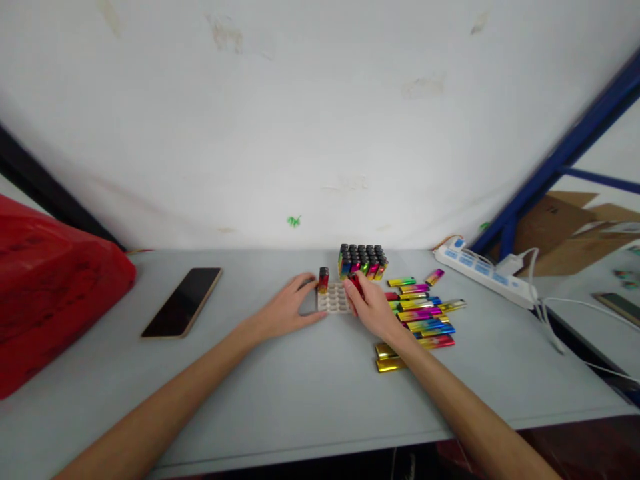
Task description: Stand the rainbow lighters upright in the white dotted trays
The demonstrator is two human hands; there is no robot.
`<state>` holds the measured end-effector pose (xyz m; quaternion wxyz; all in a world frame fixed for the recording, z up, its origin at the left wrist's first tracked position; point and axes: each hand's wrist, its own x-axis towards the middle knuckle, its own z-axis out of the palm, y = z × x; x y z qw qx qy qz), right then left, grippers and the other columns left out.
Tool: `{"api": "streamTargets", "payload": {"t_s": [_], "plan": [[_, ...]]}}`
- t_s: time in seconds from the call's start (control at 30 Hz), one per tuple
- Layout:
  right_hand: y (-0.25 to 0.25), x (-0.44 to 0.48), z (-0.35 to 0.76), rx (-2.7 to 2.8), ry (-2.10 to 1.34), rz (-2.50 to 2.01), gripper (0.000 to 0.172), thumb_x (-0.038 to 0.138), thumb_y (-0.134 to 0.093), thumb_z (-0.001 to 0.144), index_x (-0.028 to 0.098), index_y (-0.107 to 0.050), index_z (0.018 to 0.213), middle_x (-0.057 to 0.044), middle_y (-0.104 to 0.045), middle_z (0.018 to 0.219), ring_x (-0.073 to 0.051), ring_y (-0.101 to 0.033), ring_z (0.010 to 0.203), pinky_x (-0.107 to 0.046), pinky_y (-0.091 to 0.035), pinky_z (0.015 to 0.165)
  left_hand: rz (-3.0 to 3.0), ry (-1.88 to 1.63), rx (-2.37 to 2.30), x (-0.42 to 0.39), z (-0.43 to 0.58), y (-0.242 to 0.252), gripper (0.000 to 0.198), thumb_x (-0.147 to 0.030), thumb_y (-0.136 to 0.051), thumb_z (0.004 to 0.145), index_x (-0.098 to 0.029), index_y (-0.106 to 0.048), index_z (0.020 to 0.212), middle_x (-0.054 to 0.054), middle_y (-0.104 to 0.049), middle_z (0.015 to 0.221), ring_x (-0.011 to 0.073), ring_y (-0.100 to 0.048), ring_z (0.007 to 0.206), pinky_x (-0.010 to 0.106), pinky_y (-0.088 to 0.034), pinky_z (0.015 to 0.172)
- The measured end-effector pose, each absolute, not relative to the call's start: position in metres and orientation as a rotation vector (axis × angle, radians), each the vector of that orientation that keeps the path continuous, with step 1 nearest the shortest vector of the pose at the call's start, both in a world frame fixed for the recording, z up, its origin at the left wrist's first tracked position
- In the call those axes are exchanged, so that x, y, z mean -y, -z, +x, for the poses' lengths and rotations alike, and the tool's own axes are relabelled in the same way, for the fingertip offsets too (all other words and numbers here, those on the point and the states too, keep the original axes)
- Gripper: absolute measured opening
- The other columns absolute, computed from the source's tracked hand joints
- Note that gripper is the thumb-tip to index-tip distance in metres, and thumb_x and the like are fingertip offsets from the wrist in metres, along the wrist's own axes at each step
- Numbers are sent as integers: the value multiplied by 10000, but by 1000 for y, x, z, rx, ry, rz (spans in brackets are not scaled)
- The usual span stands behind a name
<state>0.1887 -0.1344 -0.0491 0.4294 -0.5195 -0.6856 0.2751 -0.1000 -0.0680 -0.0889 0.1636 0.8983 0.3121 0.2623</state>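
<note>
A pale tray (333,301) with rows of small round hollows lies on the table. One red and gold lighter (323,281) stands upright in its back left corner. My left hand (287,308) rests at the tray's left side, thumb and fingers spread around that edge, gripping nothing. Over the tray's right part, my right hand (370,305) pinches a red lighter (355,283) with a dark top. Just behind stands a block of upright lighters (363,261) with black tops. Many loose metallic lighters (420,312) lie in a pile right of my right hand, partly hidden by my forearm.
A dark phone (183,302) lies to the left, beside a red plastic bag (55,287). On the right are a white power strip (487,275) with cables, a blue metal frame (560,157) and cardboard boxes (555,230). A white wall (320,133) rises behind the grey table (300,400).
</note>
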Motion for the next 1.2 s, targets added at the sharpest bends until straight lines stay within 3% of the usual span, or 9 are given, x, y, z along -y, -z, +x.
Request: {"api": "streamTargets", "payload": {"t_s": [0.17,0.33,0.6,0.83,1.03,1.2], "plan": [[48,132,190,1904,-429,-1196,481,639,-530,1304,309,-561,955,-79,-754,993,-285,-740,941,-395,-597,906,2552,-759,-859,68,-99,88,783,-761,-897,1127,-248,-754,1701,210,-711,1789,445,-707,1674,618,-582,1464],[56,128,188,2016,-394,-1262,556,585,-563,1339,288,-624,873,-42,-726,809,-256,-711,788,-362,-527,810,2533,-749,-844,67,-98,89,782,-754,-953,1090,-279,-762,1681,184,-741,1742,437,-717,1647,631,-592,1450],[58,125,182,2163,-367,-1233,267,408,-682,1329,235,-795,1161,-87,-877,1066,-276,-833,983,-355,-609,916,2534,-749,-825,68,-96,89,793,-744,-985,1068,-283,-763,1673,186,-746,1722,440,-716,1637,642,-581,1452],[46,125,169,2360,-16,-1450,343,511,-713,1310,204,-812,1195,-174,-868,1177,-353,-846,1159,-457,-625,1078,2529,-760,-816,67,-96,90,758,-735,-977,1075,-298,-769,1657,179,-755,1705,433,-723,1626,646,-589,1442],[34,125,211,2201,-239,-1343,349,419,-594,1349,223,-800,1147,-110,-869,1110,-276,-824,1032,-389,-604,971,2543,-726,-836,67,-96,89,776,-791,-934,1090,-267,-770,1638,197,-736,1732,439,-706,1642,644,-566,1464],[16,128,281,2184,-611,-1361,455,620,-752,1221,249,-841,975,-24,-796,806,-244,-709,750,-358,-517,750,2555,-714,-843,69,-95,87,777,-813,-855,1139,-247,-752,1663,217,-722,1756,447,-694,1659,646,-557,1471]]}}
